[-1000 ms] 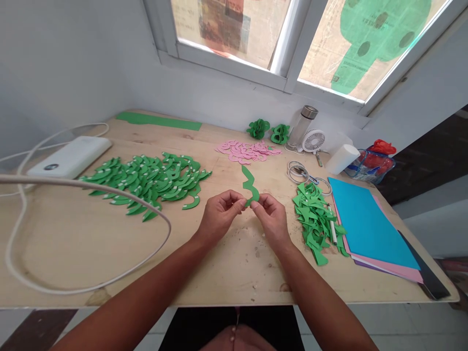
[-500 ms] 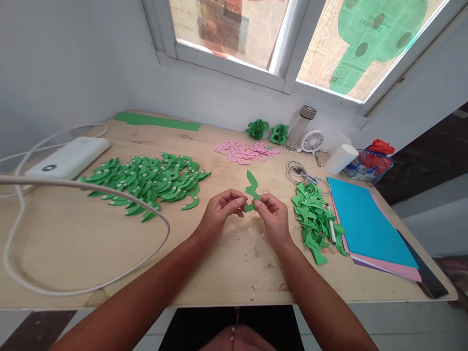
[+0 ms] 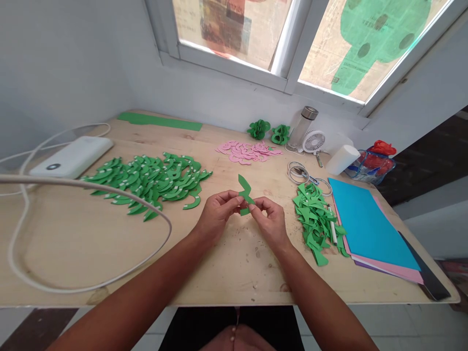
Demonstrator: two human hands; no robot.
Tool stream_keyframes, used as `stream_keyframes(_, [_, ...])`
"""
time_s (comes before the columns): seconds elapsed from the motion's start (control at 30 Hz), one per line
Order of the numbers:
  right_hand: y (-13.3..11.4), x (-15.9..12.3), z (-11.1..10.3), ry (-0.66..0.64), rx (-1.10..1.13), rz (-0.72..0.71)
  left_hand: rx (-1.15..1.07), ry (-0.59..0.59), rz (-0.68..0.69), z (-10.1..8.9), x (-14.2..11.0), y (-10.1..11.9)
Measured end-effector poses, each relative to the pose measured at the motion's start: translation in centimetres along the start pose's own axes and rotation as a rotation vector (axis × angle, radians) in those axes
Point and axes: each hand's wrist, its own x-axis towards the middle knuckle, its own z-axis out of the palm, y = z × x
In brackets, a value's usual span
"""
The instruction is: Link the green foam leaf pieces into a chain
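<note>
Between my hands, over the middle of the table, is a wavy green paper cutout (image 3: 244, 185). My left hand (image 3: 218, 210) pinches its left side with thumb and fingers. From the right, my right hand (image 3: 269, 219) grips the same cutout near its lower part. The fingers hide some of the paper. To the left spreads a pile of curved green paper pieces (image 3: 149, 180) with small white patches on them. On the right lies a heap of loose green paper pieces (image 3: 312, 219), a white pen (image 3: 333, 231) resting on it.
Pink paper cutouts (image 3: 248, 152) lie behind my hands, near two green paper ornaments (image 3: 259, 129). A bottle (image 3: 303, 124), a small fan (image 3: 313, 141) and tape rings (image 3: 298, 172) stand or lie at back right. Coloured sheets (image 3: 373, 224) lie right; a cable (image 3: 91, 291) loops left.
The green cutout has turned, its upper tip swinging to the left. My hands have drawn slightly closer together, and the view has shifted a little.
</note>
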Motion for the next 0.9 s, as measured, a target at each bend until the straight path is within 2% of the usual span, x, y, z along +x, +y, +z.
stream_keyframes(0.27, [-0.16,-0.05,-0.01,-0.025,0.041,0.018,0.047,0.016,0.026,-0.08,0.01,0.05])
stream_keyframes(0.57, [-0.05,-0.03,0.03,0.031,0.034,0.012,0.142,-0.003,0.058,-0.24,0.11,-0.32])
stream_keyframes(0.77, [-0.11,-0.06,-0.09,0.03,0.057,-0.001,0.08,0.048,0.048,0.0,0.02,-0.01])
stream_keyframes(0.9, [-0.01,0.02,-0.06,0.046,0.026,0.001,0.044,0.041,0.027,0.04,-0.03,0.1])
